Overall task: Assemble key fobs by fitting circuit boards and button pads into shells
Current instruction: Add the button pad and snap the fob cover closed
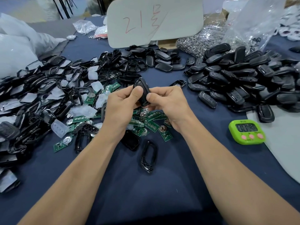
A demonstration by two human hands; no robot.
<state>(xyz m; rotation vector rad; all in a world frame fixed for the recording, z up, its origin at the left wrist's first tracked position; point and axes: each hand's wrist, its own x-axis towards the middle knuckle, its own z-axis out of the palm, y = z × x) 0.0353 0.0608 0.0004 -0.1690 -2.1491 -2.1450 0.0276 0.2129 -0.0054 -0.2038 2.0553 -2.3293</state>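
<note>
A black key fob is held upright over the middle of the table, gripped from both sides. My left hand has its thumb pressed on the fob's front face and its fingers curled behind. My right hand pinches the fob's right edge, thumb in front. Below my hands lie several green circuit boards with round metal contacts. Translucent button pads are scattered among black shell frames at the left. One empty shell frame and a black shell half lie near my forearms.
A large heap of black fob shells fills the right side. A green timer stands at the right on a grey mat. A grey board with red writing, key rings and plastic bags stand behind.
</note>
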